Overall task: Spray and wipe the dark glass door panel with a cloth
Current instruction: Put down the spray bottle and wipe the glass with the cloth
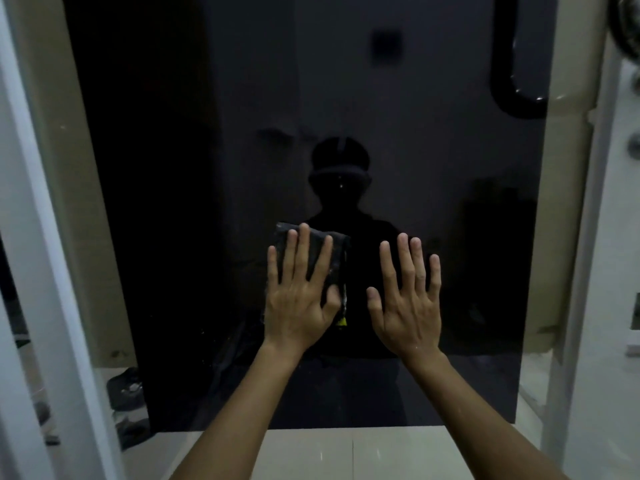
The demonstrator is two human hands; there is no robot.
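The dark glass door panel fills the middle of the view and mirrors a dim silhouette of a person. My left hand lies flat with straight, spread fingers, pressing a folded dark cloth against the glass at about chest height. The cloth shows above and to the right of the fingers. My right hand is beside it, fingers straight and spread, palm toward the bare glass, holding nothing. No spray bottle is in view.
A black curved door handle sits at the panel's upper right. A pale door frame stands at the left and a beige frame at the right. Dark shoes lie on the floor at lower left. Light floor tiles run below the panel.
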